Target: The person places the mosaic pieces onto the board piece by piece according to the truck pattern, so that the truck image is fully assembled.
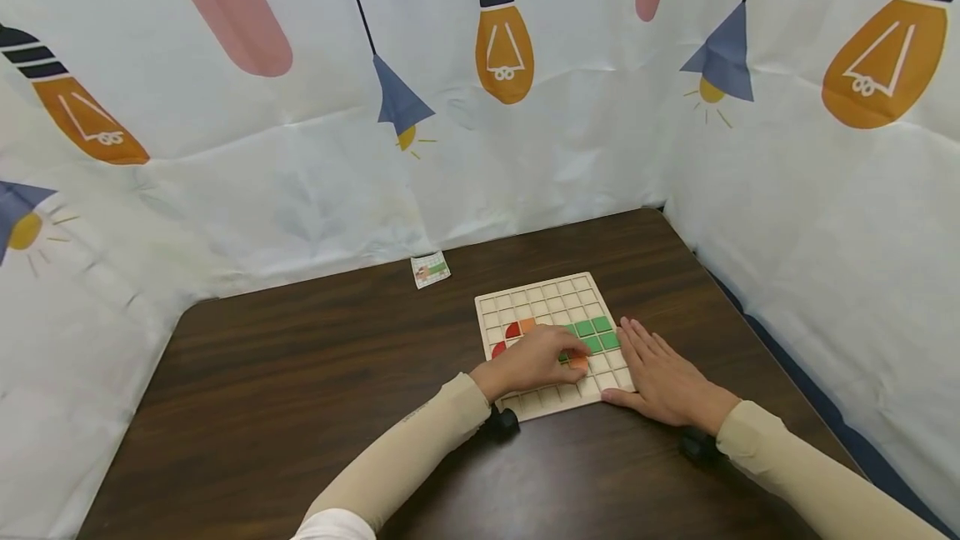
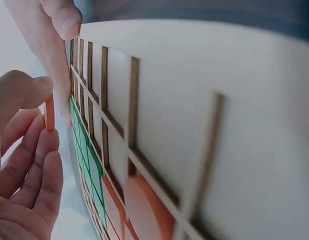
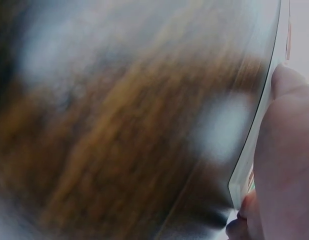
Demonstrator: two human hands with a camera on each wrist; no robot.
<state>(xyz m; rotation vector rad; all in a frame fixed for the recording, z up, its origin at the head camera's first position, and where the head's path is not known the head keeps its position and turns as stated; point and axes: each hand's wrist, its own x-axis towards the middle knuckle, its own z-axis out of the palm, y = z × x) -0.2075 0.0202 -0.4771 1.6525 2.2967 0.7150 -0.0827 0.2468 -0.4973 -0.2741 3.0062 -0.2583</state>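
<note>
A pale wooden grid board (image 1: 558, 294) lies on the dark table, holding several green tiles (image 1: 592, 328), red curved tiles (image 1: 513, 330) and an orange tile (image 1: 528, 325). Over the board, my left hand (image 1: 534, 357) pinches a thin orange tile (image 2: 49, 112) between thumb and fingertips. The left wrist view shows that tile edge-on, apart from the grid. My right hand (image 1: 663, 373) lies with straight fingers along the board's right side, its thumb at the near right corner. The left hand and forearm hide part of the board's left half in the head view.
A small printed card (image 1: 431, 270) with a coloured grid picture lies at the table's back edge. White cloth (image 1: 315, 182) with lamp and bulb prints hangs behind and beside the table (image 1: 300, 382). Dark wrist devices (image 1: 504, 423) sit under both wrists.
</note>
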